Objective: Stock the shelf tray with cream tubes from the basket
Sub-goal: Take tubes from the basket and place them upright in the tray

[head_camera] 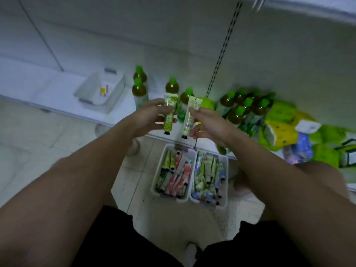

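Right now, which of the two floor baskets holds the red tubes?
The left basket, the one below the left hand. Red and pink tubes lie in it among green ones; the right basket shows green, white and blue tubes.

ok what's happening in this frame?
A person is restocking a shelf. The left hand holds a green cream tube and the right hand a paler tube, both cap down, raised in front of the green-capped bottles. Two white baskets full of tubes sit on the floor below. The clear shelf tray to the left holds only a small yellow and red item; neither tube is in it yet.
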